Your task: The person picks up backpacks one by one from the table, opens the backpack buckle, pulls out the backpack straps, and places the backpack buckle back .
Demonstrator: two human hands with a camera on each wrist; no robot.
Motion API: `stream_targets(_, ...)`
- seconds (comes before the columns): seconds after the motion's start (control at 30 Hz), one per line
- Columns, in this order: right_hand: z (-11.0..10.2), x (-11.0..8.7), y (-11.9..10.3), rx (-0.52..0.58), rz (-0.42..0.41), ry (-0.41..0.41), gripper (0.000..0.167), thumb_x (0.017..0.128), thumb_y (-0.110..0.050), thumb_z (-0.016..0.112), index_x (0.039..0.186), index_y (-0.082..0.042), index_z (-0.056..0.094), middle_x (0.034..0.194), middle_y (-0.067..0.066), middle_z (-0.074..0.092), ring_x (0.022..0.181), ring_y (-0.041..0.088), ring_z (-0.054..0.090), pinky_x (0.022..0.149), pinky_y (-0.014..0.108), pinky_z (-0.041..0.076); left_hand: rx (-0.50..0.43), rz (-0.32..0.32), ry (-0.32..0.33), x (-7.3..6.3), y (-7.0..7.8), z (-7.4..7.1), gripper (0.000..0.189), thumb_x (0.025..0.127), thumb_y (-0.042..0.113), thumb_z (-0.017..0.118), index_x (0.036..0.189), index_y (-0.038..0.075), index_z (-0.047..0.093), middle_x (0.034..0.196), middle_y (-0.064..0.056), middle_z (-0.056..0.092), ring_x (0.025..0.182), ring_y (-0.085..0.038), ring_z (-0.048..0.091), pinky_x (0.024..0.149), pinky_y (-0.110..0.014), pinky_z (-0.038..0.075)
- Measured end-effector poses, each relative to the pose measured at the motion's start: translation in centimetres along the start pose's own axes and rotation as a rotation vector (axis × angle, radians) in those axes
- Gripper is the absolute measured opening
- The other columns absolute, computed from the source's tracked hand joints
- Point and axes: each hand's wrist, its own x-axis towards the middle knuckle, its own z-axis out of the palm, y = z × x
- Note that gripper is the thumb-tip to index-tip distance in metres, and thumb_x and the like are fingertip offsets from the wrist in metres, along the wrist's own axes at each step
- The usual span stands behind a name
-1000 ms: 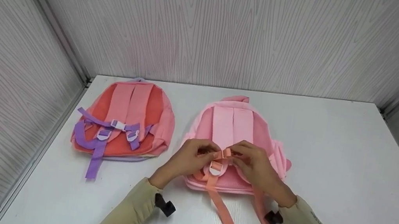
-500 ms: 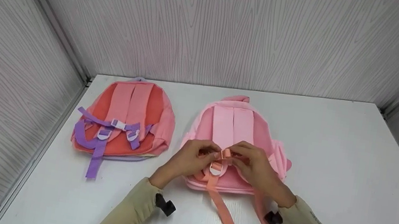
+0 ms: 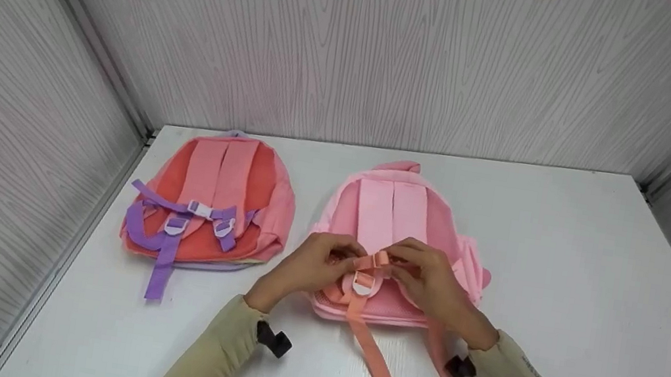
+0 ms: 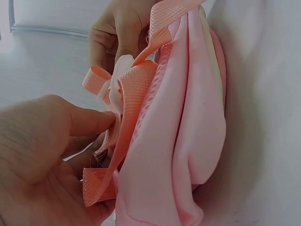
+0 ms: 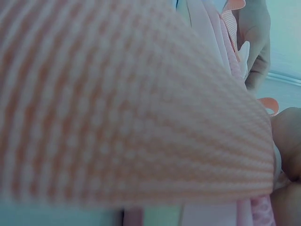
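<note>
A pink backpack (image 3: 376, 208) lies straps-up on the table, its orange webbing trailing toward the near edge. My left hand (image 3: 321, 263) pinches an orange strap (image 3: 370, 262) between thumb and finger over the pack's lower half. In the left wrist view that thumb (image 4: 96, 121) presses on the webbing, close below a pale plastic buckle (image 4: 115, 89). Opposite it, my right hand (image 3: 428, 279) pinches the buckled part of the same strap, where a small loop stands up. A white strap adjuster (image 3: 363, 284) sits just below both hands. Webbing (image 5: 131, 103) fills most of the right wrist view.
To the left lies a coral backpack (image 3: 217, 177) with purple straps (image 3: 162, 269) and white buckles. Two loose orange strap ends (image 3: 376, 361) hang over the white table (image 3: 582, 272). Wood-grain panels (image 3: 370, 47) enclose the back and sides.
My left hand has slid slightly left along the orange strap, so more webbing shows between the hands. The right hand stays almost in place.
</note>
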Motion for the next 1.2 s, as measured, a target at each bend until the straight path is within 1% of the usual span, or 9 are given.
stream_targets(0.2, -0.1, -0.1, -0.1, 0.01, 0.009, -0.013, 0.028, 0.097, -0.002, 0.076, 0.125, -0.004, 0.078, 0.11, 0.002, 0.076, 0.098, 0.019, 0.072, 0.086, 0.023, 0.059, -0.036, -0.01, 0.015, 0.1, -0.1, 0.4, 0.017, 0.105, 0.012, 0.066, 0.117, 0.012, 0.078, 0.108, 0.001, 0.076, 0.094, -0.012, 0.065, 0.086, -0.028, 0.055)
stream_targets(0.47, -0.1, 0.1, -0.4, -0.027, 0.026, -0.007, 0.027, 0.096, -0.002, 0.078, 0.121, -0.009, 0.08, 0.108, 0.001, 0.075, 0.095, 0.015, 0.07, 0.082, 0.022, 0.058, -0.032, -0.001, 0.031, 0.2, -0.1, 0.7, 0.017, 0.106, 0.013, 0.065, 0.118, 0.013, 0.078, 0.107, 0.002, 0.074, 0.093, -0.013, 0.062, 0.085, -0.029, 0.054)
stream_targets(0.63, -0.1, 0.0, -0.6, -0.026, 0.044, -0.023, 0.029, 0.096, -0.003, 0.078, 0.124, -0.009, 0.08, 0.11, 0.001, 0.075, 0.099, 0.015, 0.071, 0.086, 0.023, 0.059, -0.039, -0.01, 0.041, 0.2, 0.0, 1.0, 0.017, 0.106, 0.013, 0.065, 0.118, 0.013, 0.077, 0.107, 0.002, 0.074, 0.092, -0.013, 0.061, 0.083, -0.028, 0.052)
stream_targets(0.77, 0.0, 0.0, -0.5, -0.03, 0.049, -0.026, 0.031, 0.096, -0.003, 0.078, 0.125, -0.011, 0.079, 0.112, 0.001, 0.075, 0.101, 0.015, 0.072, 0.089, 0.026, 0.061, -0.053, -0.02, 0.05, 0.2, 0.1, 1.3, 0.017, 0.106, 0.012, 0.065, 0.118, 0.013, 0.076, 0.107, 0.002, 0.074, 0.091, -0.013, 0.061, 0.082, -0.027, 0.052)
stream_targets(0.93, 0.1, 0.0, -0.4, -0.029, 0.055, -0.027, 0.032, 0.096, -0.003, 0.078, 0.127, -0.011, 0.079, 0.113, 0.001, 0.075, 0.101, 0.016, 0.072, 0.09, 0.028, 0.062, -0.048, -0.02, 0.064, 0.2, 0.2, 1.5, 0.018, 0.106, 0.012, 0.065, 0.119, 0.014, 0.077, 0.107, 0.002, 0.074, 0.09, -0.012, 0.06, 0.08, -0.026, 0.051)
stream_targets(1.07, 0.0, 0.0, -0.5, -0.02, 0.058, -0.028, 0.032, 0.096, -0.004, 0.077, 0.127, -0.011, 0.079, 0.114, 0.0, 0.075, 0.102, 0.016, 0.072, 0.091, 0.028, 0.061, -0.041, -0.028, 0.057, 0.2, 0.3, 1.4, 0.018, 0.106, 0.014, 0.065, 0.121, 0.014, 0.077, 0.106, 0.003, 0.074, 0.088, -0.012, 0.06, 0.077, -0.025, 0.05)
stream_targets(1.2, 0.0, 0.0, -0.5, -0.01, 0.062, -0.025, 0.03, 0.098, -0.004, 0.076, 0.126, -0.01, 0.079, 0.113, 0.001, 0.075, 0.102, 0.016, 0.072, 0.089, 0.026, 0.061, -0.028, -0.03, 0.027, 0.0, 0.4, 1.0, 0.018, 0.107, 0.016, 0.066, 0.12, 0.013, 0.077, 0.105, 0.003, 0.074, 0.089, -0.012, 0.061, 0.078, -0.026, 0.051)
